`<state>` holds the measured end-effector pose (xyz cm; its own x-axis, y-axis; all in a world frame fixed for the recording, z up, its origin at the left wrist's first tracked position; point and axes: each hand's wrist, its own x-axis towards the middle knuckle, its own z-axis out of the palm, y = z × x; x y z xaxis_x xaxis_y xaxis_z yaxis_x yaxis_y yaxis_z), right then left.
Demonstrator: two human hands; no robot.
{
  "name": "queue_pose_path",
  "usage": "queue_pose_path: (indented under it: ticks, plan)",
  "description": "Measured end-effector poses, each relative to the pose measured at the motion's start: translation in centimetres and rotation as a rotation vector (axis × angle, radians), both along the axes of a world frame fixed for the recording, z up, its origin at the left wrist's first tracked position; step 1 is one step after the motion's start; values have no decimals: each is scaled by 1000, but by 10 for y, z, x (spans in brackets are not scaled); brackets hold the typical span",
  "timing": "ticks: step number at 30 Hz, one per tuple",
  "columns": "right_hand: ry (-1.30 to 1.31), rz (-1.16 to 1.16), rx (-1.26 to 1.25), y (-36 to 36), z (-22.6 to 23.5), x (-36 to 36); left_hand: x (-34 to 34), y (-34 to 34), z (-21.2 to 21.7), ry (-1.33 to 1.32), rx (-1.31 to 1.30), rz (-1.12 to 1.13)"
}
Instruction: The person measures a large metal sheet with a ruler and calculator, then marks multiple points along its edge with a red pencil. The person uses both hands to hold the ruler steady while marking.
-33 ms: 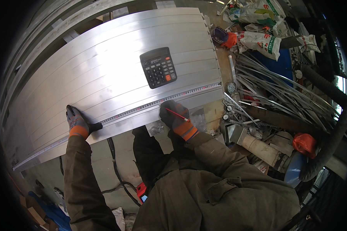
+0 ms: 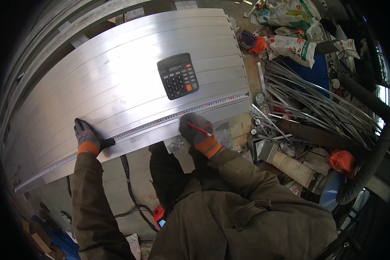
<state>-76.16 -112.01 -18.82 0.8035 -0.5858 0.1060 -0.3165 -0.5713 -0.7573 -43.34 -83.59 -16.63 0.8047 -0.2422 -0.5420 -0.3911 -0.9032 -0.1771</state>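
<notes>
A tape measure's blade (image 2: pixel 160 120) stretches lengthwise over the nearest of several silvery metal strips (image 2: pixel 130 73) laid side by side. My left hand (image 2: pixel 87 135), in a grey and orange work glove, presses down across the blade with thumb and fingers spread. In a matching glove, my right hand (image 2: pixel 198 131) is closed around a thin red pencil (image 2: pixel 199 129) at the strip's near edge, just below the tape. The pencil's tip is hidden by the fingers. A black calculator (image 2: pixel 178 76) with grey and orange keys lies on the strips beyond my right hand.
Long thin metal offcuts (image 2: pixel 320 104) are heaped at the right, near a red plastic bag (image 2: pixel 342 163) and printed sacks (image 2: pixel 292 50). Metal rails (image 2: pixel 52 47) run behind the strips. A black cable (image 2: pixel 132 190) hangs below the near edge, beside a red device (image 2: pixel 159 215).
</notes>
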Motion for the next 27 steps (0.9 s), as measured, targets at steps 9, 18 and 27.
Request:
queue_pose_path:
  ticks: [9,18,27]
  plan:
    - [10,3,-23,0,3,3,0,-5,4,24,39,5]
    - [18,32,16,-4,8,1,1,-2,0,8,40,13]
    - [-8,6,63,-3,13,2,0,-5,3,1,41,13]
